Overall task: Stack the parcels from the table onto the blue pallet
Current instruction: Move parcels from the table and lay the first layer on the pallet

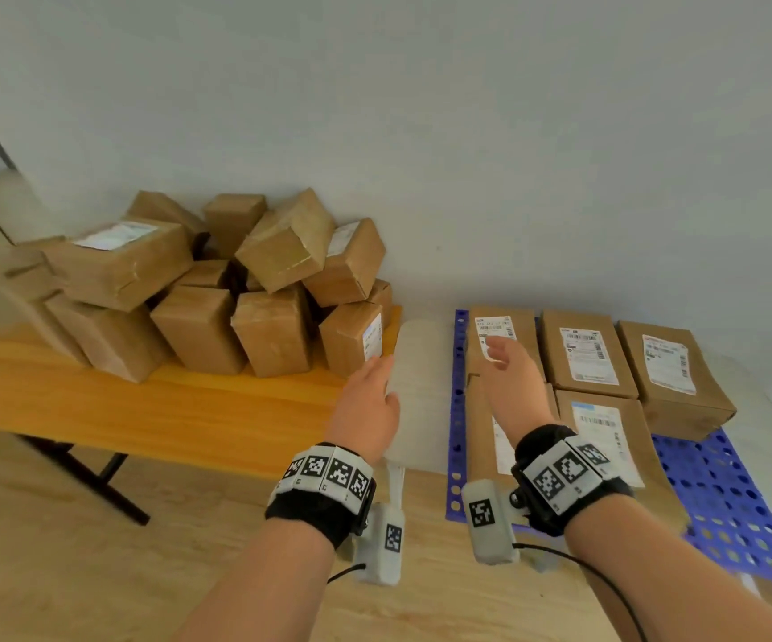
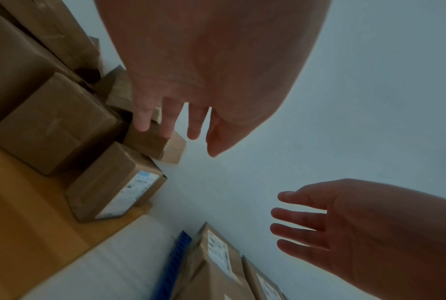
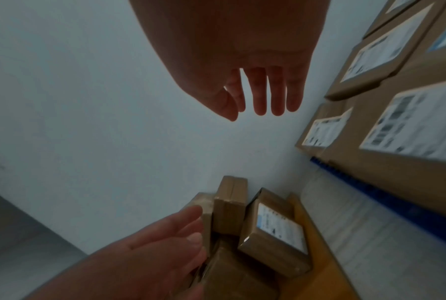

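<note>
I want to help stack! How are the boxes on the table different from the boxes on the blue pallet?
The table boxes sit in a messy heap, tilted and leaning on each other; the pallet boxes lie flat in neat rows. Most table boxes hide their labels or show them sideways; the pallet boxes all show white labels on top. The table heap is several boxes high; the pallet boxes make one layer. All are brown cardboard.

Plain pale wall [image 1: 467, 108], light wood floor [image 1: 74, 572], black-legged wooden table [image 1: 97, 400] against the wall.
</note>
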A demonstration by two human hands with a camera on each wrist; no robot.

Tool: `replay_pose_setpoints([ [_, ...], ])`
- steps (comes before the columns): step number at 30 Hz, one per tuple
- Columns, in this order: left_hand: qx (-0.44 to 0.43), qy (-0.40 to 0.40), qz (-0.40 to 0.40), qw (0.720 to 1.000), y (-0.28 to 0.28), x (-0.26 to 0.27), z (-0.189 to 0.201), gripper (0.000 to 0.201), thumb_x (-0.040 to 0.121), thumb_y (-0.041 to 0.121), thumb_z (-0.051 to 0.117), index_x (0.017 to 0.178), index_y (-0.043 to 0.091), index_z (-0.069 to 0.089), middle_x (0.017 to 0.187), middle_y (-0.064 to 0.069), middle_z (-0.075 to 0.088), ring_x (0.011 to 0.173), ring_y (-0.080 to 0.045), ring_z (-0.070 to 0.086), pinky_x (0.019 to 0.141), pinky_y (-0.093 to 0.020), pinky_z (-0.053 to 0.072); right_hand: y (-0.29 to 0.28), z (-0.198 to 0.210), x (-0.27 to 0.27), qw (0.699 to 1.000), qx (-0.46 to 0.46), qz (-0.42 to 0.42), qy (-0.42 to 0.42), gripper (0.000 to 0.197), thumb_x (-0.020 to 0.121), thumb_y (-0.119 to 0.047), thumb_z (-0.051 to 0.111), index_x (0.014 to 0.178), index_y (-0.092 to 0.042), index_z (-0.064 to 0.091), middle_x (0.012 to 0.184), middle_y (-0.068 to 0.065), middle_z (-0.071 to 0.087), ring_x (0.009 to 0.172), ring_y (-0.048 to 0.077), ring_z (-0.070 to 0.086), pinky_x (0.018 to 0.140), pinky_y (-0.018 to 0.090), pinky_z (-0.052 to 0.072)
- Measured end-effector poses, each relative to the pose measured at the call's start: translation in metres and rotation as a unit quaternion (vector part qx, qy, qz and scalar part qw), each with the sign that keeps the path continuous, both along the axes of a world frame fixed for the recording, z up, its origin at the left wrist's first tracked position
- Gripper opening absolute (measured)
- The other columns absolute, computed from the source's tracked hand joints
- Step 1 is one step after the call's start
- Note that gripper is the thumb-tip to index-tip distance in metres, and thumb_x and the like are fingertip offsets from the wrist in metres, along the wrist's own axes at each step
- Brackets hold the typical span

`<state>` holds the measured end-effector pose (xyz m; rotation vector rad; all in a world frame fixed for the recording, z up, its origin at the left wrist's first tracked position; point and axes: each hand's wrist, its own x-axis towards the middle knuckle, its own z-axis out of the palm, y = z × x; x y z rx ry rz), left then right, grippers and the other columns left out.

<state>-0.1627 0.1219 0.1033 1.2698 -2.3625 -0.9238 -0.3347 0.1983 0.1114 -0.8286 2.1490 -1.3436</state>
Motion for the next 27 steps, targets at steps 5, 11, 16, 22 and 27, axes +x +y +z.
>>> replay_pose_setpoints([
  [5, -0.016, 0.001, 0.030, 0.999, -0.053, 0.063, 0.021, 0.055, 0.101, 0.020, 0.044, 0.153, 0.026, 0.025, 0.161, 0.005, 0.017, 0.147, -0.013, 0.019, 0.116, -0.032, 0.024, -0.060, 0.012, 0.065, 0.999, -0.012, 0.035, 0.025, 0.040, 0.099, -0.019, 0.051, 0.139, -0.019, 0.048, 0.136, 0.000, 0.054, 0.123, 0.016, 0.051, 0.098, 0.030, 0.043],
  [11, -0.011, 0.007, 0.053, 0.998, -0.107, 0.135, 0.034, 0.055, 0.102, 0.025, 0.044, 0.153, 0.029, 0.024, 0.161, 0.007, 0.018, 0.146, -0.011, 0.019, 0.115, -0.030, 0.023, -0.117, 0.020, 0.138, 0.997, -0.018, 0.071, 0.010, 0.042, 0.100, -0.027, 0.052, 0.141, -0.021, 0.047, 0.136, 0.000, 0.054, 0.118, 0.012, 0.050, 0.088, 0.025, 0.039],
  [16, -0.006, 0.020, 0.058, 0.998, -0.145, 0.169, 0.035, 0.055, 0.101, 0.027, 0.045, 0.152, 0.028, 0.024, 0.159, 0.007, 0.023, 0.144, -0.011, 0.025, 0.114, -0.031, 0.027, -0.148, 0.017, 0.177, 0.996, -0.021, 0.086, 0.017, 0.042, 0.098, -0.033, 0.055, 0.138, -0.024, 0.048, 0.132, -0.006, 0.055, 0.112, 0.005, 0.048, 0.091, 0.025, 0.042],
  [22, 0.023, 0.047, 0.080, 0.995, -0.188, 0.172, 0.035, 0.053, 0.101, 0.031, 0.045, 0.151, 0.027, 0.027, 0.156, 0.004, 0.030, 0.141, -0.014, 0.032, 0.111, -0.033, 0.032, -0.191, 0.020, 0.175, 0.995, 0.004, 0.097, 0.039, 0.045, 0.098, -0.037, 0.053, 0.141, -0.024, 0.047, 0.135, -0.003, 0.055, 0.119, 0.012, 0.051, 0.093, 0.026, 0.042],
  [27, 0.055, 0.074, 0.096, 0.991, -0.229, 0.149, 0.039, 0.052, 0.101, 0.037, 0.042, 0.151, 0.029, 0.029, 0.155, 0.003, 0.033, 0.140, -0.016, 0.035, 0.113, -0.041, 0.034, -0.236, 0.033, 0.150, 0.993, -0.010, 0.101, 0.060, 0.044, 0.099, -0.038, 0.051, 0.140, -0.024, 0.046, 0.134, -0.005, 0.055, 0.118, 0.011, 0.051, 0.094, 0.027, 0.041],
])
